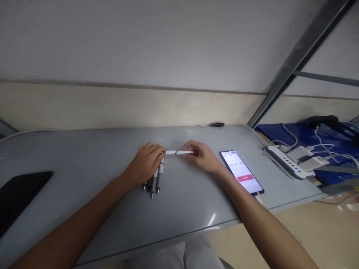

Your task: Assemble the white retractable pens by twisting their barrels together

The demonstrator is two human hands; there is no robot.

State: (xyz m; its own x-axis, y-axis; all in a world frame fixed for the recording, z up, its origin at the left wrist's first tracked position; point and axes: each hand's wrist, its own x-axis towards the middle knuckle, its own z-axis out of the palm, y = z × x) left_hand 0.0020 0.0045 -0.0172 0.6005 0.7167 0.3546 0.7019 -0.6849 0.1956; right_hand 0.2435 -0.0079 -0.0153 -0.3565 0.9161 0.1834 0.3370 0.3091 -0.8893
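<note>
A white pen (177, 152) with a dark mark on its barrel lies level between my two hands, above the grey desk (185, 205). My left hand (146, 162) is closed on the pen's left end. My right hand (204, 156) has its fingers curled round the tapered right end. Below and partly behind my left hand, several white-and-grey pens (154, 184) lie side by side on the desk. Their metallic ends point toward me, and my left hand hides their upper parts.
Right of my right hand lies a phone (242, 172) with a timer on screen and a cable plugged in. A power strip (288, 162) with chargers stands at the desk's right end. A screwdriver (217, 124) rests by the wall. At far left is a black flat object (24, 194).
</note>
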